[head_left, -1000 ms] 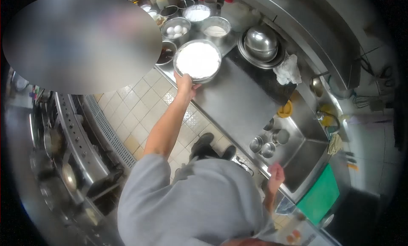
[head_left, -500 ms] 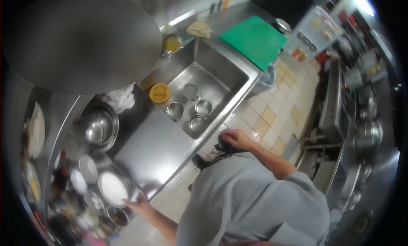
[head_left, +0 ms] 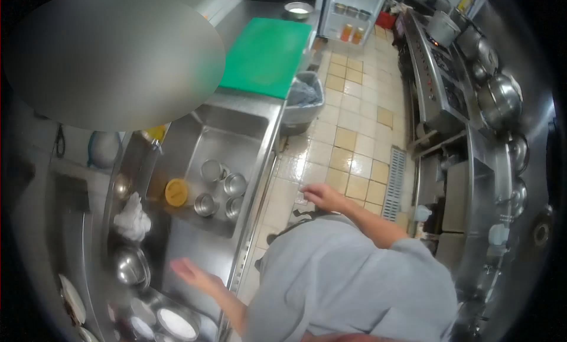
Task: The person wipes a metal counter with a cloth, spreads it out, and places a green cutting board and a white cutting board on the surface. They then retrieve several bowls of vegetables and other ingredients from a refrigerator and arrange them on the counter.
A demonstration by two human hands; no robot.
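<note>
My left hand (head_left: 190,272) is over the bare steel worktop beside the sink, its fingers stretched out and nothing in them. Below it in the view stands a bowl of white contents (head_left: 177,323), apart from the hand. My right hand (head_left: 322,196) hangs in front of my grey top, above the tiled floor, with loosely bent fingers and no object visible in it. The sink (head_left: 227,126) lies ahead on the left, with several round metal containers (head_left: 205,205) and a yellow lid (head_left: 176,192) in it or at its edge.
A green cutting board (head_left: 266,57) lies past the sink, with a lined bin (head_left: 304,100) beside it. On the worktop are a crumpled white cloth (head_left: 133,219) and metal bowls (head_left: 131,266). A stove (head_left: 434,76) with a pot (head_left: 443,29) stands at right. A floor grate (head_left: 394,182) runs nearby.
My left hand has come away from the bowl of white contents and moved over the worktop. The view has turned right, showing more floor and stove. My right hand stays in front of my body.
</note>
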